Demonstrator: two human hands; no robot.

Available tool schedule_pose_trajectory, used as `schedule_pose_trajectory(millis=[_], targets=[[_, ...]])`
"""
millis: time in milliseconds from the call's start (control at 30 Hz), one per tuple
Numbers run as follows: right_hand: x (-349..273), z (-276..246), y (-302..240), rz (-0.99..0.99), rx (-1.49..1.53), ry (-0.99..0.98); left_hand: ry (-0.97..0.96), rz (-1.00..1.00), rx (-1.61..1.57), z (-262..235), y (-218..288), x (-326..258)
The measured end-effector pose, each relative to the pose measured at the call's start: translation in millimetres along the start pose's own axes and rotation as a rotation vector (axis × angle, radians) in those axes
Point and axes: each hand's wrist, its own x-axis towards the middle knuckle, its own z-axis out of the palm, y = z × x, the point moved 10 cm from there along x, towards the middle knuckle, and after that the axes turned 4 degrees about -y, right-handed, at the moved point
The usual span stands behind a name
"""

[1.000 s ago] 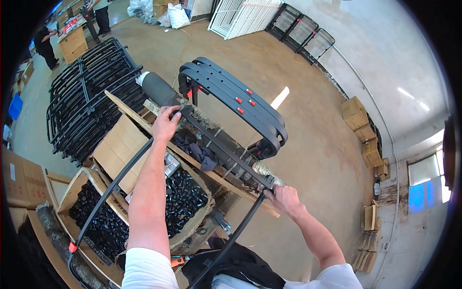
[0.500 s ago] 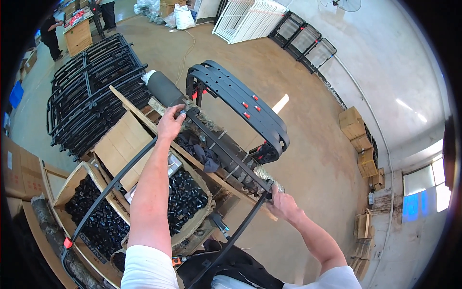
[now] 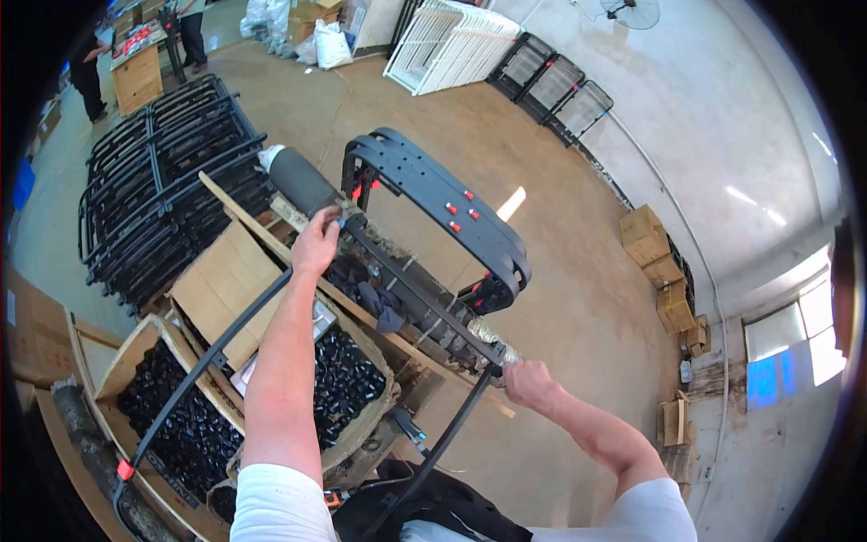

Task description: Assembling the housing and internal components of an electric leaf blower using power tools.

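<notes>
A black metal tube frame (image 3: pixel 417 291) spans between my hands, its crossbar lying along a padded support rail (image 3: pixel 301 179). My left hand (image 3: pixel 316 244) is closed round the frame's far left corner, with a bit of blue at the fingertips. At the other corner my right hand (image 3: pixel 531 383) is closed in a fist; its fingers hide what is inside the grip. Two side tubes run back toward me, the left one passing under my left forearm and bearing a red clip (image 3: pixel 125 470). Dark cloth (image 3: pixel 384 305) lies beside the crossbar.
Small black plastic parts fill a carton (image 3: pixel 390 397) and a wooden-sided bin (image 3: pixel 101 384) below my left arm. Curved black frames with red pegs (image 3: pixel 424 185) stand beyond the rail. Stacked black frames (image 3: pixel 172 172) stand at left. A power tool (image 3: pixel 408 425) sits near the right tube.
The surroundings have shifted slightly left and downward as my view turned. Both hands stay at the frame's corners, and the frame keeps nearly the same place on the rail.
</notes>
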Motion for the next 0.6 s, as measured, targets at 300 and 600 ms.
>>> schedule_pose_trajectory(millis=[300, 600], targets=[[3.8, 32.7, 14.2, 0.027, -0.125, -0.118, -0.018, 0.005, 0.079, -1.1, 24.6, -8.2], [13.8, 22.6, 5.6, -0.054, 0.047, 0.034, -0.079, -0.026, -0.151, 9.0, 8.6, -2.6]])
